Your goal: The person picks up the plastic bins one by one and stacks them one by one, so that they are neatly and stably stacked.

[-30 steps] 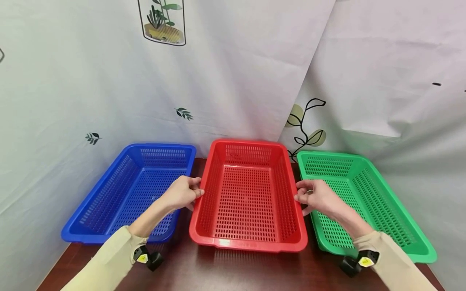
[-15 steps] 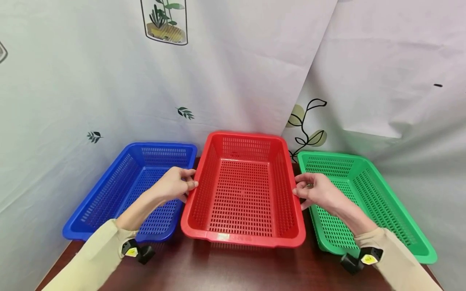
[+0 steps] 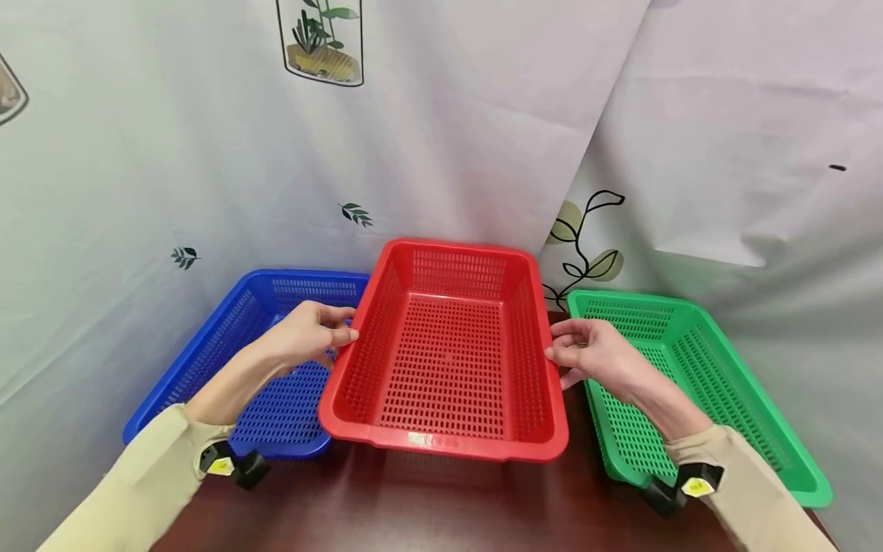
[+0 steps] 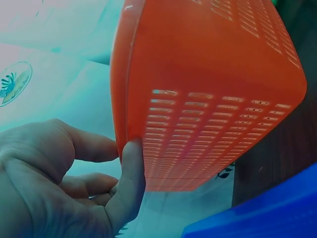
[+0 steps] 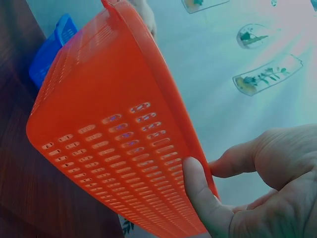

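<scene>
A red plastic basket (image 3: pixel 448 360) with slotted sides and floor is held up over the dark table, between a blue basket and a green one. My left hand (image 3: pixel 303 337) pinches its left rim between thumb and fingers. On the opposite side, my right hand (image 3: pixel 596 356) pinches the right rim in the same way. The left wrist view shows the basket's slotted outer wall (image 4: pixel 208 64) with a finger behind the rim. In the right wrist view, a finger presses the outer wall (image 5: pixel 89 99) just under the rim. Nothing lies inside the red basket.
The blue basket (image 3: pixel 276 437) stands on the left, partly covered by the red one and my left hand. The green basket (image 3: pixel 766 414) stands on the right, under my right forearm. A white printed cloth (image 3: pixel 469 138) hangs behind. The brown table (image 3: pixel 441 506) shows in front.
The red basket has risen and shifted left, its right side tilting slightly, and now overlaps more of the blue basket. Both hands have kept hold of its rims and moved with it.
</scene>
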Action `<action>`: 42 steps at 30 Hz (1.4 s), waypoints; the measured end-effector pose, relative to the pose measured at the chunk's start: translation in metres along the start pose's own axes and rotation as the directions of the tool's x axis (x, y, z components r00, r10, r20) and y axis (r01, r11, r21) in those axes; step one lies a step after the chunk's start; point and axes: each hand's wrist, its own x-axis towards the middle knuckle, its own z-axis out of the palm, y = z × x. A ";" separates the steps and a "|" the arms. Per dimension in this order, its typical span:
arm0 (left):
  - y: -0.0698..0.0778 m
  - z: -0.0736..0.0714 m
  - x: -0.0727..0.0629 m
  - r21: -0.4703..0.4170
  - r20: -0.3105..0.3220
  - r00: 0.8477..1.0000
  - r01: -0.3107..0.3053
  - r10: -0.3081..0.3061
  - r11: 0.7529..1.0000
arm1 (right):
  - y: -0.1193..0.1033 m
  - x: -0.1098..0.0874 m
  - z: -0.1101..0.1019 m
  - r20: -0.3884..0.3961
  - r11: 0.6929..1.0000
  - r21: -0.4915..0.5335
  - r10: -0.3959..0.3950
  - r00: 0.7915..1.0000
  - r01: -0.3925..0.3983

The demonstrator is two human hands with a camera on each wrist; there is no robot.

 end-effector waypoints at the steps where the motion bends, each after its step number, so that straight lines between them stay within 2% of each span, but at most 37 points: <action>1: 0.001 -0.002 -0.001 -0.001 0.002 1.000 -0.003 0.003 1.000 | -0.001 0.000 0.001 0.005 1.000 0.004 -0.004 1.000 0.004; 11: 0.003 -0.025 -0.013 -0.010 0.013 0.999 -0.034 0.034 0.999 | -0.013 0.008 0.012 -0.002 0.999 0.037 -0.014 1.000 0.014; 19: 0.004 -0.043 -0.022 0.005 0.007 1.000 -0.021 0.021 1.000 | -0.022 0.015 0.022 0.037 0.995 0.085 -0.046 0.998 0.042; 27: 0.002 -0.062 -0.030 -0.036 0.022 1.000 -0.015 0.016 0.999 | -0.031 0.022 0.035 0.065 0.988 0.129 -0.093 0.994 0.084; 34: -0.002 -0.076 -0.035 -0.021 0.006 1.000 0.004 -0.004 1.000 | -0.036 0.031 0.047 0.078 0.979 0.185 -0.106 0.991 0.090; 42: -0.010 -0.096 -0.042 -0.019 0.021 0.999 0.032 -0.031 0.999 | -0.043 0.037 0.065 0.086 0.971 0.223 -0.103 0.991 0.081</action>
